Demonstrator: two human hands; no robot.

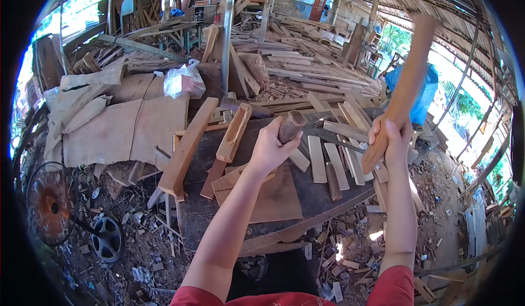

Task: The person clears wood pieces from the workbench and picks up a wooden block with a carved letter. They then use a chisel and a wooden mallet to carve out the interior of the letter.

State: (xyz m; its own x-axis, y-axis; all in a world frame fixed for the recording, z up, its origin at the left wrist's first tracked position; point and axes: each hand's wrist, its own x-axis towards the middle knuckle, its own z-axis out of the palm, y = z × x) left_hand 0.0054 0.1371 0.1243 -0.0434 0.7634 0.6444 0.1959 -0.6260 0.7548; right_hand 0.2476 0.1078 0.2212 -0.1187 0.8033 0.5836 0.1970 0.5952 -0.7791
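My left hand [272,146] is wrapped round the wooden handle of a chisel [292,124], whose dark metal blade points to the right. In my right hand [392,137] is a long wooden mallet [404,87], held raised and tilted, its top end high at the right. Both hands are above a dark workbench [257,229]. Near my left hand a wood block with a hollow cut in it [234,132] lies on the bench, beside a long beam [188,147]. Several light wood strips [316,159] lie between and below the hands, with a loose wooden handle [333,181] among them.
A plastic bag [184,81] rests on boards at the left. Behind the bench stand a metal post [228,38] and heaps of planks [306,60]. A blue bag [426,93] is at the right. A fan [53,205] and wood scraps lie at the lower left.
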